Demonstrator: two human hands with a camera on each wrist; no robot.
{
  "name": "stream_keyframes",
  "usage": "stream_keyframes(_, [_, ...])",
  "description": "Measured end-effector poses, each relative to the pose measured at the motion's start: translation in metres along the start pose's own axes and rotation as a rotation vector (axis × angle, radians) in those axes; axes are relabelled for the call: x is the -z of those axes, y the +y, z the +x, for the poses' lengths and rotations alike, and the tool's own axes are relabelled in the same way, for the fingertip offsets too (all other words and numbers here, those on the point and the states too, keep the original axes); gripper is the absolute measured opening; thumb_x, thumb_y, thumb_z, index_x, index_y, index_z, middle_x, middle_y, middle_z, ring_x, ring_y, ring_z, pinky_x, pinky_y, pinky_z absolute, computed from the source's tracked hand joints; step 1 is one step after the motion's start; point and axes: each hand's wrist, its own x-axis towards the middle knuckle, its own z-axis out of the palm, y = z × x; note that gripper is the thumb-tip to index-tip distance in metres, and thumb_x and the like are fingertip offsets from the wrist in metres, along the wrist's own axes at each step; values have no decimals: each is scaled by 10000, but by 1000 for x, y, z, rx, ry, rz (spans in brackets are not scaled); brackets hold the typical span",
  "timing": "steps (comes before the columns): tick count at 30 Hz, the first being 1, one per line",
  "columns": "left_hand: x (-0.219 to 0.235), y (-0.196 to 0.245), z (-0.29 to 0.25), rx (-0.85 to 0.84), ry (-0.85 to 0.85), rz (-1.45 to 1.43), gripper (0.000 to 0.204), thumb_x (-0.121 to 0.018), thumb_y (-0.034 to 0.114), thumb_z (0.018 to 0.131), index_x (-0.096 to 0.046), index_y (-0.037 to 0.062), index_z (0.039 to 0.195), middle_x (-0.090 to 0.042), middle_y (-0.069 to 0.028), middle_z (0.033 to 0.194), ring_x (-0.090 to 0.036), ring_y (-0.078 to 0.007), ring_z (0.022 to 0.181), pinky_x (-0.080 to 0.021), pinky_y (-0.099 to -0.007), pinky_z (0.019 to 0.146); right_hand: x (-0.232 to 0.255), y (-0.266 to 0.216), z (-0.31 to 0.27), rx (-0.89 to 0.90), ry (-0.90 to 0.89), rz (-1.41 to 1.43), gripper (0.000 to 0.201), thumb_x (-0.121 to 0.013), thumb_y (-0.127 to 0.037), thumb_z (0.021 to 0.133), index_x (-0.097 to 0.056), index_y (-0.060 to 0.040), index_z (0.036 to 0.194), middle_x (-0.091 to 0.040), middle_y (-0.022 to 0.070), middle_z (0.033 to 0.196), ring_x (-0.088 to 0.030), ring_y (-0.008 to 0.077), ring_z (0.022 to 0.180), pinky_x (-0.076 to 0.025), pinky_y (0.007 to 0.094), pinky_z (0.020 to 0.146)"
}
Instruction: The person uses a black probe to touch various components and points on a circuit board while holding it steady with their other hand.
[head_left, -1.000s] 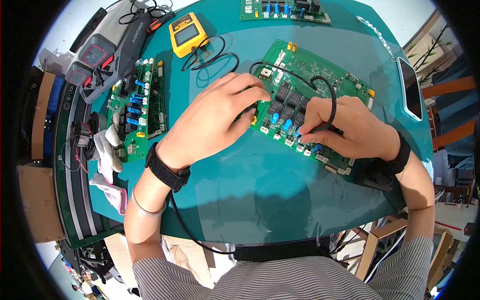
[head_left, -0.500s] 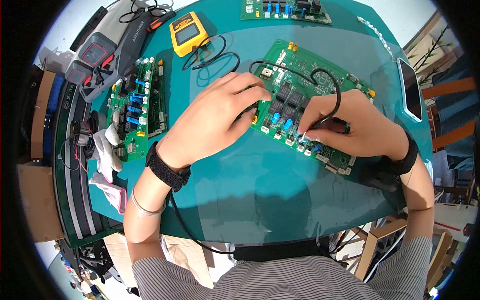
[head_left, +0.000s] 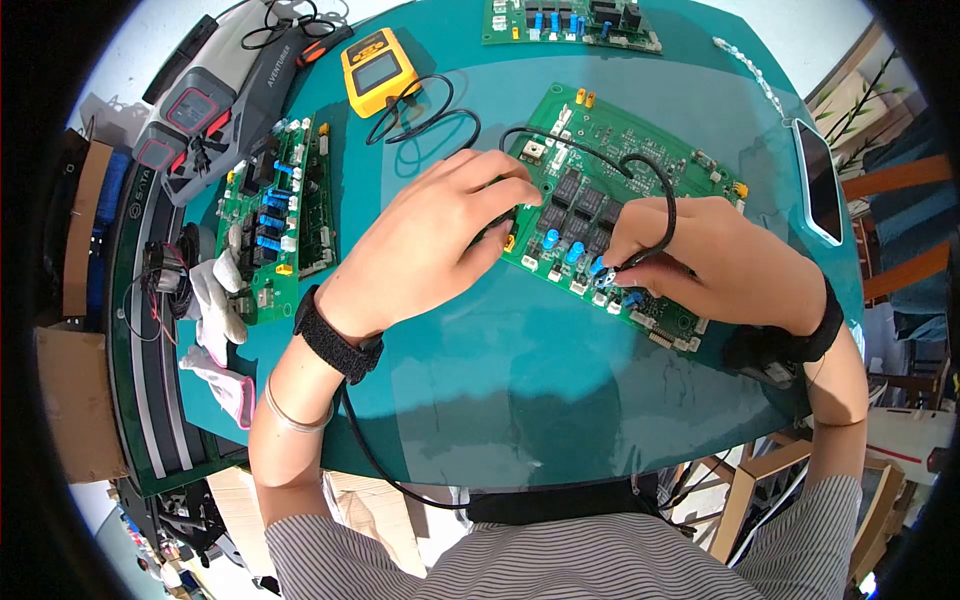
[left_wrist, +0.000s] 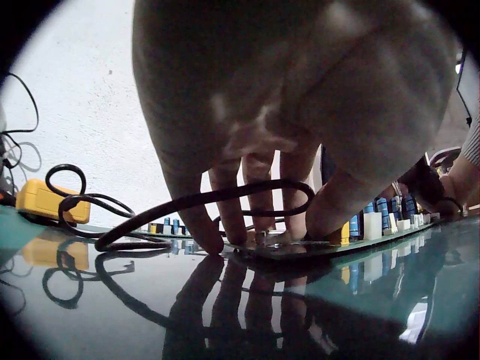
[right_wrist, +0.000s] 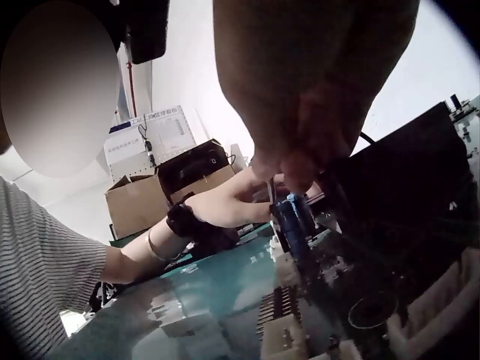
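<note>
A green circuit board (head_left: 640, 150) with black relays and blue capacitors (head_left: 575, 251) lies on the table. My left hand (head_left: 440, 215) grips its left corner, thumb at the near edge and fingers toward the far side. In the left wrist view, the black cable (left_wrist: 202, 197) loops through the space under that palm. My right hand (head_left: 705, 250) pinches a slim probe on the cable's end, over the board's near edge. Its thin metal tip (right_wrist: 271, 189) points down beside a blue capacitor (right_wrist: 295, 234) in the right wrist view. The probe's body is mostly hidden by my fingers.
A yellow handheld meter (head_left: 378, 72) trails the cable at the back. More boards stand at the left (head_left: 270, 215) and far edge (head_left: 570, 22). White gloves (head_left: 215, 300) and a grey tool case (head_left: 205, 100) lie left; a phone (head_left: 820, 180) lies right.
My right fingers and the probe tilt and shift slightly near the blue capacitors, and the cable loop above swings right, then back left. My left hand keeps its place on the board.
</note>
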Motion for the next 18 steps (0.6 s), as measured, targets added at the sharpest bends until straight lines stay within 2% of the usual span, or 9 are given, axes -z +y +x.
stream_keyframes(2, [0,1,0,2,-3,-1,382,-665,-60,844,-642,35,1214,-621,-156,1266,-589,-383,1194,-495,-452,1023,-1,0,-1,-19,-19,-1,178,-679,-74,966,-527,-44,1052,-679,148,945,-672,401,872,-519,450,735])
stream_keyframes(9, [0,0,0,7,-7,4,379,-660,-61,845,-640,35,1211,-621,-153,1264,-590,-380,1192,-497,-451,1020,-2,4,-2,-24,-61,-44,198,-645,-114,999,-480,-72,1100,-658,148,965,-655,423,890,-502,481,734])
stream_keyframes(18, [0,0,-1,13,-13,5,376,-660,-53,850,-640,37,1215,-618,-155,1271,-588,-380,1198,-493,-454,1024,1,-1,-4,-25,-53,-174,243,-658,-215,1003,-468,-89,1087,-629,149,909,-643,442,832,-496,495,689])
